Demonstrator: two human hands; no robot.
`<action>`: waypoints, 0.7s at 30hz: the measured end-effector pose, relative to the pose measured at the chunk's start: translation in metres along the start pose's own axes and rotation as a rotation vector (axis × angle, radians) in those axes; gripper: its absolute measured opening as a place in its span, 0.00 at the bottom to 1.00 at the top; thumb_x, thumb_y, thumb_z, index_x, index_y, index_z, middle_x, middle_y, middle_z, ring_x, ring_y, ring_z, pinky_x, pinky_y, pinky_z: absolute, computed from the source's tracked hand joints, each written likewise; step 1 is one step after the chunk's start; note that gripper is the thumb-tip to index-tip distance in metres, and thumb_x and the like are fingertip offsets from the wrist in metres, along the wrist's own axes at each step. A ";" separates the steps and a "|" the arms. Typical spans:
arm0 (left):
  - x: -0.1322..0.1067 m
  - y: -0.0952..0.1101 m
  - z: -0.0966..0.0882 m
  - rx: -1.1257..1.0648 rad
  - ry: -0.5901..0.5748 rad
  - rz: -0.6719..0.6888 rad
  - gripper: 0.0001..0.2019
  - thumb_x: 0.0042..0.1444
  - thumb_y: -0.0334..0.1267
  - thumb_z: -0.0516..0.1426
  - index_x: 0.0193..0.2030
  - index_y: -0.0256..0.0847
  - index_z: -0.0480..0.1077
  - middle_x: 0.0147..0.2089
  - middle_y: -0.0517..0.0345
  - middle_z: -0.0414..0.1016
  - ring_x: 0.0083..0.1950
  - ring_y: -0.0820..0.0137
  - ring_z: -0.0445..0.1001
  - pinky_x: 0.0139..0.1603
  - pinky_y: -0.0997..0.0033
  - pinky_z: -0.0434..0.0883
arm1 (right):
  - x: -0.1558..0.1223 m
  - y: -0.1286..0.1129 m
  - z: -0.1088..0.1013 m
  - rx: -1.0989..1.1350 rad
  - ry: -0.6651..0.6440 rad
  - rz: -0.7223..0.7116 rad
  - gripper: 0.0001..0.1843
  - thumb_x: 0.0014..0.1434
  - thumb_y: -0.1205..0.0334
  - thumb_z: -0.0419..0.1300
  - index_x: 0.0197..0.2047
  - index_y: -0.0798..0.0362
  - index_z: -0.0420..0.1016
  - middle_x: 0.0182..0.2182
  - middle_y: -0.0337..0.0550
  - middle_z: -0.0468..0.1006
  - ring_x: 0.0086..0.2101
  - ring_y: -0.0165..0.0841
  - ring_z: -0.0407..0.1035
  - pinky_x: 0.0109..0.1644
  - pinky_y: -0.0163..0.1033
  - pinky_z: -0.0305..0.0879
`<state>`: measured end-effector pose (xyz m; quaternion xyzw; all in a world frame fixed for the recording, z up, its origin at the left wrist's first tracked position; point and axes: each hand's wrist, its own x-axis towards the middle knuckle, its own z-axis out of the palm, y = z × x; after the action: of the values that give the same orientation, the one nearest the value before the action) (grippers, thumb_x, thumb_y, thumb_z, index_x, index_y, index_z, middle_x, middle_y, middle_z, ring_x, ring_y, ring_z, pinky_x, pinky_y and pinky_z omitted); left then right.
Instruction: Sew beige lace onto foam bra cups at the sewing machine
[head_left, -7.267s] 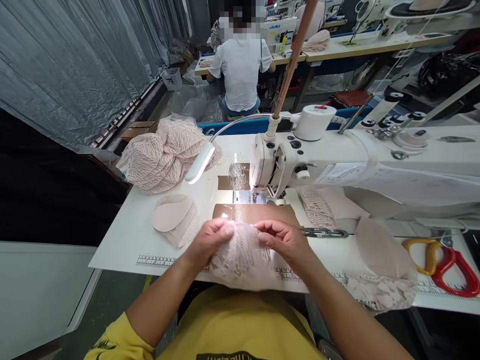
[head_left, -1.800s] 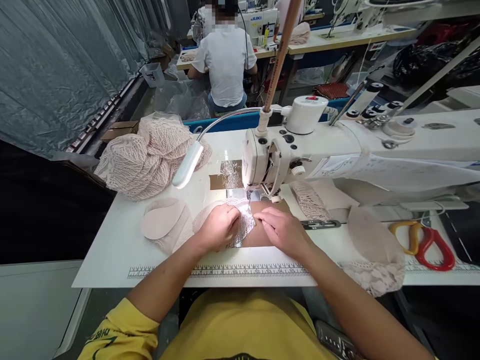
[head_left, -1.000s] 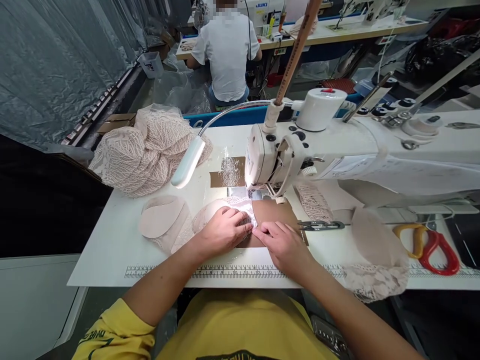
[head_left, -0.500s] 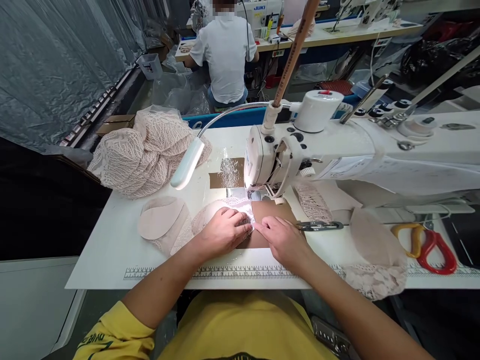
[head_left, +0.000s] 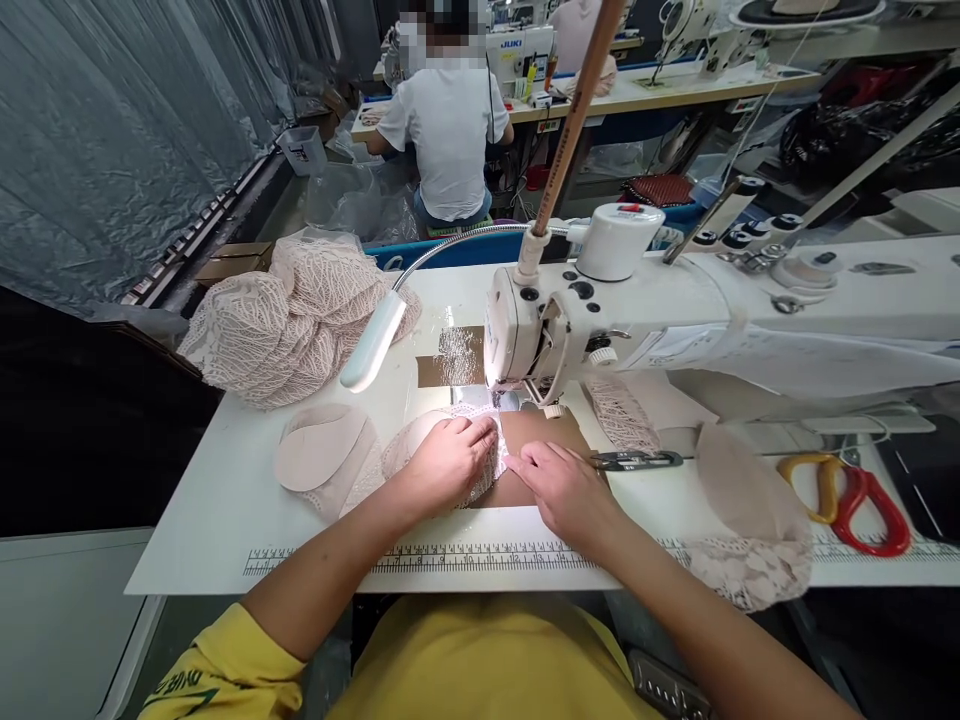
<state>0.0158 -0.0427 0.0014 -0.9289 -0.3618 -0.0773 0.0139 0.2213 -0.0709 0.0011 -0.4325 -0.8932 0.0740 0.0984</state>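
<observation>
A lace fabric piece lies under the needle area of a white sewing machine, its right part over a brown plate. My left hand rests on the lace, fingers lying over it just in front of the presser foot. At the lace's right edge, my right hand has its thumb and forefinger closed on the border; its other fingers are curled in. Black thread snips lie just beyond my right hand. To the left are smooth beige cup pieces on lace.
A heap of lace pieces sits at the back left, beside a lamp on a bendable neck. Scissors with red and yellow handles and more lace lie at right. A ruler strip runs along the front edge. A person sits ahead.
My left hand's fingers have shifted up and slightly left, away from my right fingertips, showing more lace between the hands. The whole view has tilted a little.
</observation>
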 end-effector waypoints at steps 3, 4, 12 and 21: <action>0.001 -0.004 0.000 -0.037 0.018 0.029 0.16 0.60 0.29 0.48 0.51 0.31 0.70 0.56 0.43 0.69 0.38 0.64 0.67 0.39 0.62 0.67 | 0.002 0.001 -0.002 -0.008 -0.001 -0.017 0.18 0.58 0.78 0.49 0.45 0.54 0.74 0.31 0.43 0.69 0.32 0.34 0.58 0.35 0.38 0.50; 0.002 -0.006 0.000 -0.047 0.020 0.034 0.16 0.59 0.29 0.48 0.52 0.30 0.70 0.56 0.42 0.69 0.38 0.63 0.67 0.39 0.62 0.68 | 0.004 0.002 -0.003 -0.012 -0.009 -0.019 0.18 0.58 0.78 0.49 0.45 0.54 0.74 0.31 0.43 0.69 0.32 0.34 0.58 0.35 0.38 0.50; 0.010 -0.028 0.001 -0.117 0.003 0.057 0.21 0.58 0.29 0.49 0.59 0.33 0.65 0.61 0.44 0.66 0.47 0.60 0.69 0.46 0.57 0.69 | 0.026 0.004 -0.017 -0.027 -0.130 0.034 0.17 0.53 0.78 0.50 0.39 0.54 0.74 0.31 0.43 0.68 0.32 0.33 0.58 0.34 0.39 0.49; 0.022 -0.048 -0.001 -0.086 -0.010 0.077 0.20 0.60 0.29 0.50 0.60 0.33 0.65 0.60 0.45 0.68 0.56 0.57 0.65 0.53 0.55 0.67 | 0.037 0.008 -0.006 -0.070 -0.039 0.075 0.21 0.55 0.78 0.50 0.48 0.54 0.74 0.33 0.46 0.71 0.32 0.34 0.60 0.31 0.41 0.46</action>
<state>-0.0007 0.0075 0.0044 -0.9423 -0.3222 -0.0877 -0.0248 0.2063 -0.0363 0.0091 -0.4673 -0.8801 0.0544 0.0630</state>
